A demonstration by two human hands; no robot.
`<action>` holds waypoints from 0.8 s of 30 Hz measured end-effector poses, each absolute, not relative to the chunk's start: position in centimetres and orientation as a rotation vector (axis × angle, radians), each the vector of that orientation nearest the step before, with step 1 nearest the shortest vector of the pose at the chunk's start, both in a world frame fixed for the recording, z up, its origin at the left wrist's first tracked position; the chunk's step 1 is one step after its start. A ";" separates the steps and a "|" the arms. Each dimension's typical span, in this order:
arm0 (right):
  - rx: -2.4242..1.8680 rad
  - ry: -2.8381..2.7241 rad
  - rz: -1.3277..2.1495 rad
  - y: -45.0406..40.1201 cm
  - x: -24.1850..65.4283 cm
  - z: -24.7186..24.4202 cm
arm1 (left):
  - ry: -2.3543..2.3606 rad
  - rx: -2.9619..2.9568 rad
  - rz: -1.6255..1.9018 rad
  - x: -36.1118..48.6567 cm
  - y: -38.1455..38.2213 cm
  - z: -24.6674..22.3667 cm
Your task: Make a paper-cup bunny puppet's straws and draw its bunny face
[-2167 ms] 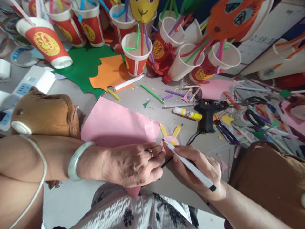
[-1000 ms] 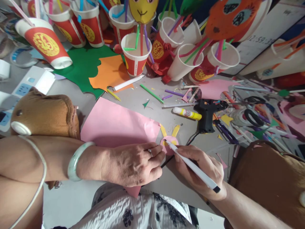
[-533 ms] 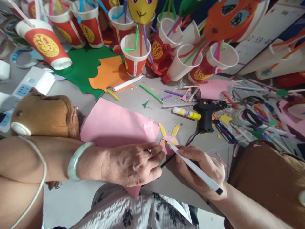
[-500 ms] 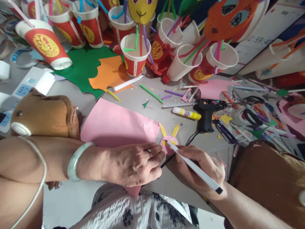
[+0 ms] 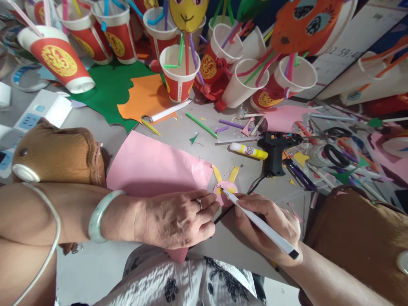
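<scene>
A small round pink paper cutout [image 5: 227, 199] with two yellow ear-like strips and yellow patches lies on the table, short dark strokes drawn at its upper left. My right hand [image 5: 270, 225] is closed around a white marker [image 5: 266, 229], its tip touching the cutout near those strokes. My left hand [image 5: 181, 216], fingers curled together, rests over a large pink paper sheet [image 5: 156, 163]. Its fingertips hold the left edge of the cutout, though the exact grip is partly hidden. Below this hand a pink paper corner [image 5: 178, 255] sticks out at the table's front edge.
Ahead lie a glue stick [image 5: 248, 151] and a black glue gun [image 5: 276, 154] with its cord running near my hands. Red and white paper cups [image 5: 180, 74] with straws line the back. Scissors [image 5: 336, 155] sit among scraps at right; a power strip [image 5: 44, 111] is at left.
The marker tip has shifted very slightly, and the dark strokes on the cutout show more clearly. My left hand stays in place; the whole view has slid a little left.
</scene>
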State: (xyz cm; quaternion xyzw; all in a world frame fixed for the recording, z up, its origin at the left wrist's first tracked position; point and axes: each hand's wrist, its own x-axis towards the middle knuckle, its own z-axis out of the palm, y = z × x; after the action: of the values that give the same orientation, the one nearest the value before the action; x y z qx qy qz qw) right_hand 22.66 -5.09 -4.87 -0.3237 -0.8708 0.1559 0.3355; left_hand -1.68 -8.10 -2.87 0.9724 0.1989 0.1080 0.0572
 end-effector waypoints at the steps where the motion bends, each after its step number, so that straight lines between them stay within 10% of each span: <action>1: -0.855 -2.273 0.399 -5.1 22.7 -4.9 | 0.609 2.943 0.338 -1.7 -8.1 -2.9; 24: -0.898 -2.276 0.357 -4.9 22.5 -4.5 | 0.625 2.926 0.358 -1.8 -8.0 -2.4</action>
State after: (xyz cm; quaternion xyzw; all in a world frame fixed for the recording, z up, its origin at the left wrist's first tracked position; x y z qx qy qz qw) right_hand 22.49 -4.89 -4.53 -0.3432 -0.8694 0.1363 0.3284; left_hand -1.77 -7.99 -2.39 0.9690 0.2069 0.1187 0.0643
